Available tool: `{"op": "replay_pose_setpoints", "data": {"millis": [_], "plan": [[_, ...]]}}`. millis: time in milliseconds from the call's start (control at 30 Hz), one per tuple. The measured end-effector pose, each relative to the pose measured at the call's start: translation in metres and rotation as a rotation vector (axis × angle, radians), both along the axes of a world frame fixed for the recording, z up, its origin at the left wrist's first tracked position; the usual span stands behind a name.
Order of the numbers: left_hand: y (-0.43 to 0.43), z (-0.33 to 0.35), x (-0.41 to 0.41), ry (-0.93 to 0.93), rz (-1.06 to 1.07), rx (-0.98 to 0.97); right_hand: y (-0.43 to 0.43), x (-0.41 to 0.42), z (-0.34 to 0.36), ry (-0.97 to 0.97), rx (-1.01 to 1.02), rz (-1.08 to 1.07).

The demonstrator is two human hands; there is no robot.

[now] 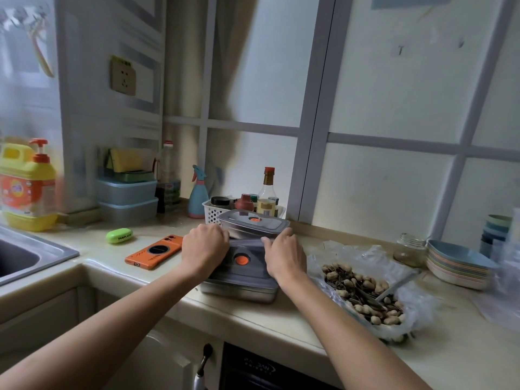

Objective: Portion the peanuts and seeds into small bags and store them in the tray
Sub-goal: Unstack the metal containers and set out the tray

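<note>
Two steel trays with grey lids and orange valves sit on the counter. On the near tray [239, 291], my left hand [204, 247] grips the lid's [242, 273] far left edge, and my right hand [284, 256] grips its far right edge. The lid's far side looks bent upward. The second tray [253, 226] stands just behind, lid on. To the right, peanuts and seeds [365, 294] lie heaped on an open clear plastic bag [351, 256], with a metal spoon [396, 285] in the pile.
An orange phone [153, 254] and a green case [119, 235] lie left of the trays. The sink [33, 254] is far left with a detergent jug [26, 187]. A white basket of bottles [213, 212] stands behind. Stacked plates [458, 266] and a glass jar [409, 249] sit at the right.
</note>
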State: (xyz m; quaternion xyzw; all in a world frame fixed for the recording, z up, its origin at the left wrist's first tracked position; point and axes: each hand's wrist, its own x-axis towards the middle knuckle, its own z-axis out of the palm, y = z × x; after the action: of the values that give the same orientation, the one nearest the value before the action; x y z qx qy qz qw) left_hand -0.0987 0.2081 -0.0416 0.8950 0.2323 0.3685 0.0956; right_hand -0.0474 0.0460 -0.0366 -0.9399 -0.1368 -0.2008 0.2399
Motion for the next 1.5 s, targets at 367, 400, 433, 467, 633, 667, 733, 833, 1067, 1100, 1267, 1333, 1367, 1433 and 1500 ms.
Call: {"op": "replay_pose_setpoints", "data": {"millis": [367,400,433,467,633,667,733,833,1067,1100,1267,1333,1367,1433,1500], "plan": [[0.011,0.027,-0.008,-0.105,-0.022,-0.201,-0.017,0.018,0.021,0.335,0.715,0.265],[0.016,0.029,-0.007,-0.12,-0.015,-0.239,-0.021,0.019,0.027,0.362,0.803,0.285],[0.019,0.031,-0.006,-0.127,-0.006,-0.293,-0.025,0.02,0.033,0.359,0.876,0.296],[0.024,0.033,-0.005,-0.132,-0.005,-0.35,-0.028,0.022,0.038,0.327,0.949,0.291],[0.032,0.036,-0.004,-0.149,-0.23,-0.599,-0.04,0.034,0.068,0.011,1.235,0.276],[0.028,0.036,-0.004,-0.15,-0.301,-0.631,-0.041,0.038,0.072,-0.027,1.235,0.332],[0.017,0.04,-0.007,-0.129,-0.436,-0.683,-0.041,0.044,0.077,-0.088,1.136,0.415],[0.007,0.041,-0.007,-0.038,-0.629,-0.79,-0.04,0.047,0.075,-0.27,0.778,0.408],[-0.009,0.025,0.003,0.31,-0.704,-0.792,-0.025,0.055,0.032,-0.197,0.059,0.409],[-0.008,0.023,0.005,0.351,-0.65,-0.678,-0.025,0.055,0.03,-0.144,0.024,0.421],[-0.001,0.012,0.015,0.367,-0.504,-0.343,-0.033,0.058,0.029,-0.009,-0.03,0.473],[-0.008,0.013,0.012,0.385,-0.508,-0.253,-0.034,0.059,0.027,0.024,-0.066,0.498],[-0.012,0.014,0.01,0.405,-0.509,-0.237,-0.034,0.06,0.025,0.031,-0.077,0.508],[-0.017,0.015,0.006,0.475,-0.505,-0.203,-0.034,0.06,0.023,0.028,-0.079,0.519],[-0.018,0.018,0.002,0.587,-0.518,-0.165,-0.033,0.06,0.022,0.029,-0.072,0.52]]}}
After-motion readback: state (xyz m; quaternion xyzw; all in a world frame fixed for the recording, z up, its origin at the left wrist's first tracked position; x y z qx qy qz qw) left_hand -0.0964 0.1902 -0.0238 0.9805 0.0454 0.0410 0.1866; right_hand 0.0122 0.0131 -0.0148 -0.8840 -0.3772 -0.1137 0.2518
